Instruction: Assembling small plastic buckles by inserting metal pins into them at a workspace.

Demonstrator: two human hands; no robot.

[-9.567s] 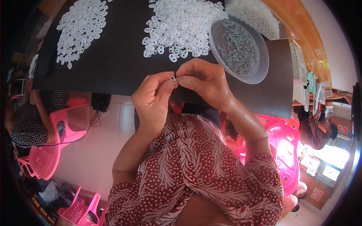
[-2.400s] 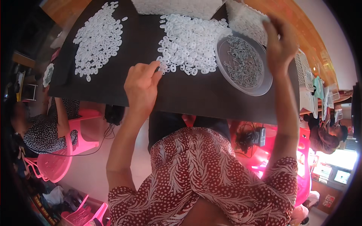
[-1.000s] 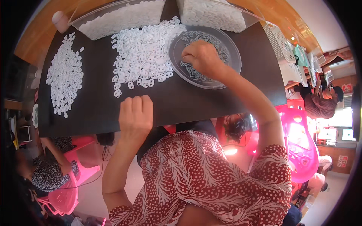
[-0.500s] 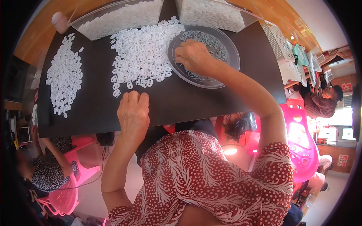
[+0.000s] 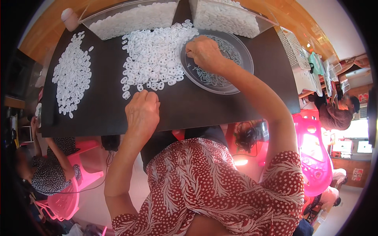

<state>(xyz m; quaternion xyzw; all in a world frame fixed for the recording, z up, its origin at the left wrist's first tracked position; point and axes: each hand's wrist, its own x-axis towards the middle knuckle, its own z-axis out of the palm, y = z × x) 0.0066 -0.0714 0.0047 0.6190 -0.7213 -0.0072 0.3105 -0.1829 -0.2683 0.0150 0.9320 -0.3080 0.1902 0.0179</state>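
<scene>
We see a black bench (image 5: 220,108) over a pale floor (image 5: 94,196), with wood boards (image 5: 287,15) at twelve o'clock. Pink plastic chairs stand at four o'clock (image 5: 315,157) and eight o'clock (image 5: 67,196), and bright daylight glares at three o'clock.

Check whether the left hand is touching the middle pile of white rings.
Cannot tell. In the head view the left hand rests on the black table at the white rings pile's near edge; knuckles hide the fingertips.

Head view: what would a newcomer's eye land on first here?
Probably the big heap of small white rings spread across the middle of the black table. Next, the right hand reaching into the clear round dish of tiny grey parts, and the left hand resting curled just below the heap.
</scene>
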